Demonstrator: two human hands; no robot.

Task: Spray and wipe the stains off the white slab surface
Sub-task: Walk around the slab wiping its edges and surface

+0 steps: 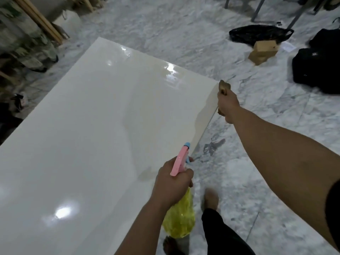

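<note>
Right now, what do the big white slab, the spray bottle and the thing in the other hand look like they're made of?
White slab: probably polished stone or glazed tile; hard, glossy, mirroring lamp glare.
Spray bottle: plastic; see-through yellow body, matte pink and blue trigger head, in the left hand.
Cloth: looks like soft brownish fabric, bunched in the right hand, though blurred.

The slab (82, 126) is glossy white with a faint beige tint along its right part. The spray bottle (179, 214) is clear yellow with a pink head and pale blue nozzle. The cloth (224, 87) is dull brown. The floor (184, 34) is grey-and-white marbled, with black bags (316, 69) and a tan cardboard box (263, 51).
</note>
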